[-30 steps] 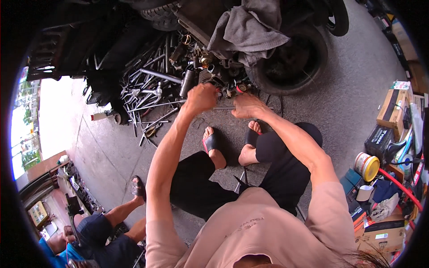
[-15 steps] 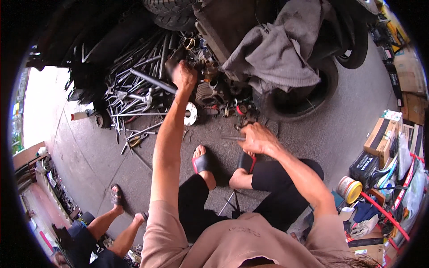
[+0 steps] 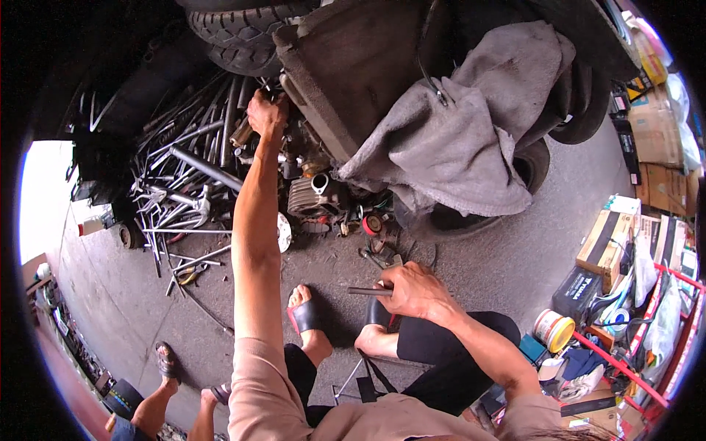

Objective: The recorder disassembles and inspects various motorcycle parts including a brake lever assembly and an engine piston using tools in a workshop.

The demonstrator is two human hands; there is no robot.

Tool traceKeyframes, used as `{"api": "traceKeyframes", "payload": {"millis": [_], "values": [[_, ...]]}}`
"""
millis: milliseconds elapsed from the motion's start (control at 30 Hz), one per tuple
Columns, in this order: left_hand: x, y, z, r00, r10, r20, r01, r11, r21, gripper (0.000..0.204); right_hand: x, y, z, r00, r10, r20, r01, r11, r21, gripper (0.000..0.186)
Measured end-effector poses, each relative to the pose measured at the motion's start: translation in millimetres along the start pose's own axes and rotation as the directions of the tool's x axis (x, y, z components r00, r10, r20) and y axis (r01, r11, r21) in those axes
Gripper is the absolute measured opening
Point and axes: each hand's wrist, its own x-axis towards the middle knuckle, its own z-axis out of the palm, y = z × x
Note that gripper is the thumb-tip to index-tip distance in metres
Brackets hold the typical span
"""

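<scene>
My left hand [image 3: 266,112] reaches far forward over a heap of metal parts, just below a tyre. Its fingers are curled, and a small dark metal piece shows at the fingertips; whatever they grip is mostly hidden. My right hand [image 3: 415,290] is closed in front of my right knee around a short dark metal rod [image 3: 365,291], whose end juts out to the left. Past that hand, small metal pieces [image 3: 379,256] lie on the floor. A finned engine cylinder [image 3: 312,200] sits between the two hands, nearer the heap.
Steel bars and tools [image 3: 180,202] lie piled at left. A tyre [image 3: 243,29] stands at the top; a grey cloth [image 3: 456,140] drapes over the dark gear beside it. Boxes [image 3: 607,239] and a yellow-lidded tub [image 3: 553,331] line the right. Another person's sandalled foot [image 3: 168,364] is at lower left.
My left hand has reached farther into the heap, toward the tyre. The view has shifted, so the heap and cloth appear lower. My right hand still holds the rod.
</scene>
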Motion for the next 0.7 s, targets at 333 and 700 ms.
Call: {"api": "traceKeyframes", "payload": {"millis": [333,700], "values": [[-160,-7,-151,0.759,0.047,0.650,0.572,-0.525,-0.630,0.038,12,9,24,0.990,-0.116,-0.077,0.121,0.991,0.059,0.027],[-358,-57,-202,0.481,-0.362,0.799,0.708,-0.377,-0.597,0.042,-1,22,63,0.987,-0.092,-0.129,0.158,0.467,0.870,0.040]]}}
